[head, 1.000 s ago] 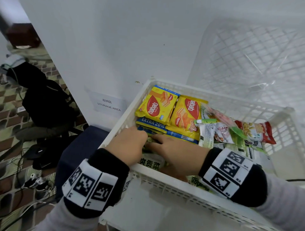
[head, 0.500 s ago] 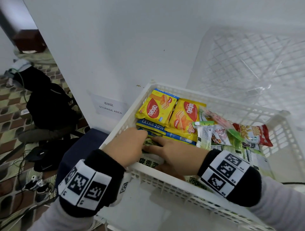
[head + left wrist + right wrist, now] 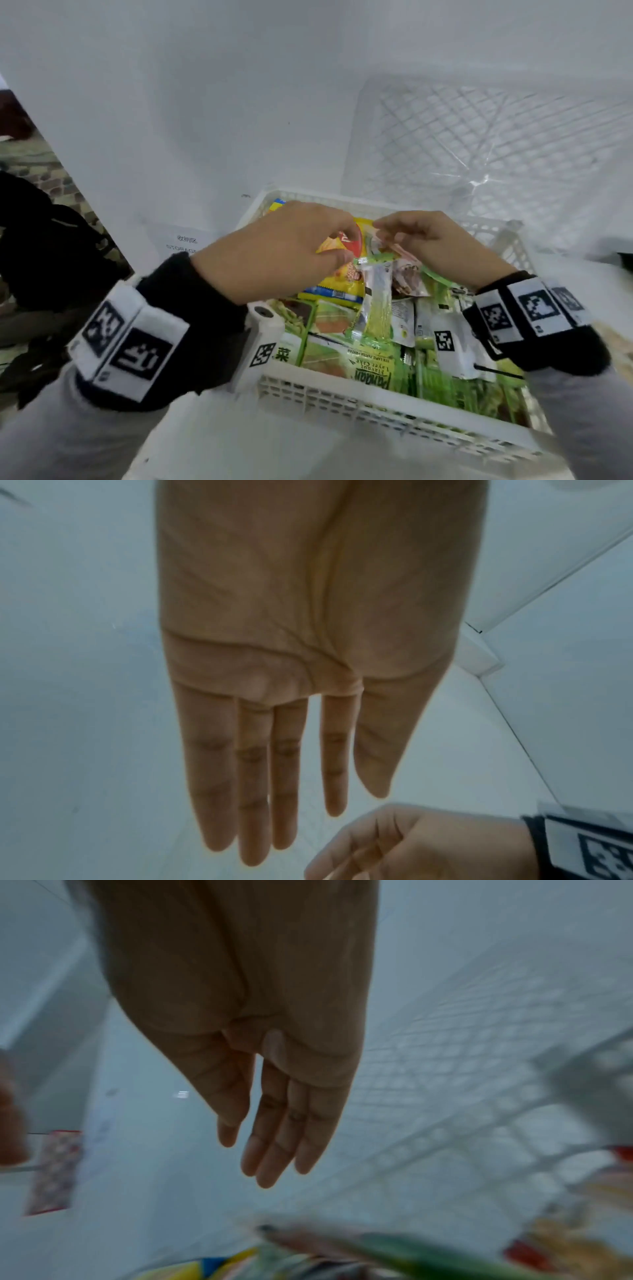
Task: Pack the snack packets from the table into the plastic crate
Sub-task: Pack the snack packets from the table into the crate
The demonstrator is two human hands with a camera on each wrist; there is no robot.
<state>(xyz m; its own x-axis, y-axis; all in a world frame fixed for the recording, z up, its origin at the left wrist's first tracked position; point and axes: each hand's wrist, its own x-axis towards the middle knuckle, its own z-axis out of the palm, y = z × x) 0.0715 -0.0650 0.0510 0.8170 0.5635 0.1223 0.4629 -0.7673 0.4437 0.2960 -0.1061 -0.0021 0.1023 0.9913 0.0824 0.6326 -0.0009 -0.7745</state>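
A white plastic crate (image 3: 342,404) sits on the white table, filled with snack packets. Yellow wafer packets (image 3: 342,284) lie at its far left. A green-topped clear packet (image 3: 376,308) and a green pandan cake packet (image 3: 373,370) lie in the middle. My left hand (image 3: 347,241) and right hand (image 3: 382,233) hover close together above the packets, fingertips nearly meeting. In the wrist views the left hand (image 3: 329,804) and the right hand (image 3: 246,1161) show straight fingers with nothing in them. Packets under the hands are hidden.
A clear lattice crate (image 3: 496,144) leans on the white wall behind the white one. A paper label (image 3: 181,241) hangs on the wall at the left. Dark bags (image 3: 44,246) lie on the patterned floor beyond the table's left edge.
Both hands have lifted from low in the crate's near left corner, where they touched packets, to above the middle of the crate. The view has moved closer to the crate.
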